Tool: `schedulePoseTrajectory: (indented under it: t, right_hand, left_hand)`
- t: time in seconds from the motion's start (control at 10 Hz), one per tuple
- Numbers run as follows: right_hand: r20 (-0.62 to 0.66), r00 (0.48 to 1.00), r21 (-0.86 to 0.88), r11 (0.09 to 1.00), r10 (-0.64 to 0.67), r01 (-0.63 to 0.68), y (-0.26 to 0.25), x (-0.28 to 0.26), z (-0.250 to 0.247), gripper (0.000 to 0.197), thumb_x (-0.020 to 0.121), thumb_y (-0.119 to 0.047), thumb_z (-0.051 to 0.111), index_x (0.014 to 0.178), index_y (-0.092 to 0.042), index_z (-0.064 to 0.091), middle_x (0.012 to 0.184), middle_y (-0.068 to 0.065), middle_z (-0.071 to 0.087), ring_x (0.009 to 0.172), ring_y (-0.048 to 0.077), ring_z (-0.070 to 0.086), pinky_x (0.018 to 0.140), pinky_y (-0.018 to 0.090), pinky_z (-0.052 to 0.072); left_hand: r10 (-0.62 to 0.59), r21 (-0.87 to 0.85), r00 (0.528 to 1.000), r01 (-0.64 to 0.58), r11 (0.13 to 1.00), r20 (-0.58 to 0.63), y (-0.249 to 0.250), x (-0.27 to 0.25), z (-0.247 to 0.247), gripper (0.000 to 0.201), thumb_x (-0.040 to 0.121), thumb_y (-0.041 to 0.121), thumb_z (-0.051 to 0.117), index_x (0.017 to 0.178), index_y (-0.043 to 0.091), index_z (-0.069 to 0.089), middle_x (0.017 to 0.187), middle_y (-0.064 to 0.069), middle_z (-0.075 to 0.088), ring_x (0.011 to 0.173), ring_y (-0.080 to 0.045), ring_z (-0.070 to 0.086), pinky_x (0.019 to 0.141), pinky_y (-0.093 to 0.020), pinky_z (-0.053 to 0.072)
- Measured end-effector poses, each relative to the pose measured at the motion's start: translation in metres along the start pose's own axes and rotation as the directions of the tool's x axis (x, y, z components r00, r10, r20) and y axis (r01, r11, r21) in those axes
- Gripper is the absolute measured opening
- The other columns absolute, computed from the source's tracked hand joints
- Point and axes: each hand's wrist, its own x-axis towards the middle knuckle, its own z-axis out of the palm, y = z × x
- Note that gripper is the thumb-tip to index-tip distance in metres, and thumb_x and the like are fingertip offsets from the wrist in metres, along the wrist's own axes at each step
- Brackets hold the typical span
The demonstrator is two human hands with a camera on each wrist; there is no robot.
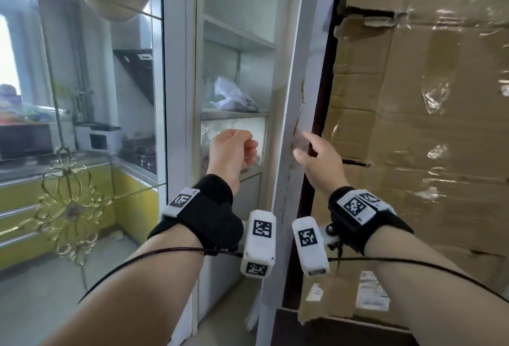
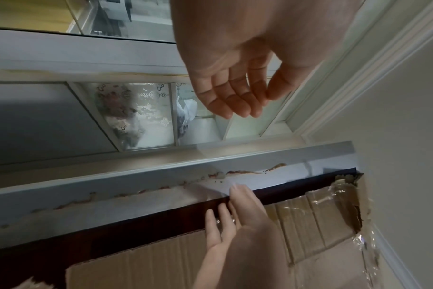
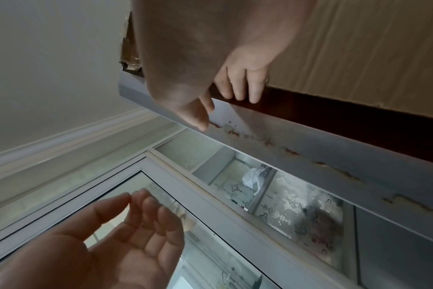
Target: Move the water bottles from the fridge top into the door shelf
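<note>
No water bottle shows in any view. A dark red-brown fridge door point(image 1: 322, 92) stands at the right, its front covered in taped cardboard point(image 1: 413, 130). My right hand point(image 1: 314, 155) reaches to the door's left edge point(image 3: 334, 115); its fingers point(image 3: 237, 88) lie fairly straight across that dark strip, touching it. My left hand point(image 1: 234, 150) hangs in the air in front of the white cabinet, fingers point(image 2: 235, 97) loosely bent and holding nothing. The fridge top and the inside of the door are out of sight.
A white cabinet post point(image 1: 292, 92) with peeling, stained paint runs right beside the fridge edge. Behind my left hand is a glass-fronted shelf unit holding a white plastic bag point(image 1: 234, 95). A glass sliding door point(image 1: 82, 97) to a kitchen fills the left.
</note>
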Motion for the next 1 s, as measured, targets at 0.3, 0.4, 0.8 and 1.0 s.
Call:
schedulePoseTrajectory:
  t: [0.3,0.4,0.8,1.0]
  right_hand:
    - [0.06,0.99,0.089,0.987,0.13,-0.134,0.041,0.075,0.021,0.06,0.098,-0.022,0.048,0.154,-0.017,0.027,0.164,0.001,0.024,0.152,0.018,0.02,0.123,0.04,0.018]
    - [0.044,0.986,0.154,0.974,0.16,-0.165,0.047,0.091,0.023,0.063,0.097,-0.021,0.049,0.155,-0.017,0.024,0.164,0.001,0.023,0.152,0.02,0.02,0.123,0.043,0.019]
    - [0.033,0.985,0.202,0.964,0.17,-0.173,0.056,0.099,0.026,0.062,0.096,-0.017,0.05,0.153,-0.02,0.028,0.162,0.0,0.028,0.15,0.018,0.023,0.118,0.038,0.024]
    - [-0.024,0.982,0.262,0.949,0.188,-0.175,0.053,0.097,0.011,0.06,0.097,-0.017,0.052,0.153,-0.013,0.028,0.161,0.008,0.03,0.149,0.021,0.029,0.12,0.047,0.029]
  left_hand:
    - [-0.02,0.006,0.999,0.02,1.0,-0.035,-0.023,0.077,0.022,0.005,0.09,0.007,0.05,0.091,0.007,0.055,0.068,-0.003,0.056,0.059,-0.014,0.05,0.056,-0.023,0.045]
    - [-0.035,0.011,0.999,0.035,0.999,-0.004,-0.03,0.097,0.029,0.004,0.088,0.007,0.05,0.089,0.007,0.054,0.068,-0.003,0.056,0.059,-0.014,0.05,0.059,-0.024,0.045]
    - [-0.049,-0.052,0.994,0.054,0.997,0.1,-0.039,0.128,0.038,0.013,0.088,0.005,0.049,0.077,0.012,0.053,0.065,-0.002,0.055,0.057,-0.014,0.049,0.059,-0.024,0.044]
    - [-0.054,-0.149,0.989,0.075,0.986,0.139,-0.03,0.133,0.044,0.015,0.088,0.006,0.05,0.074,0.012,0.054,0.065,-0.002,0.056,0.055,-0.012,0.052,0.057,-0.023,0.047]
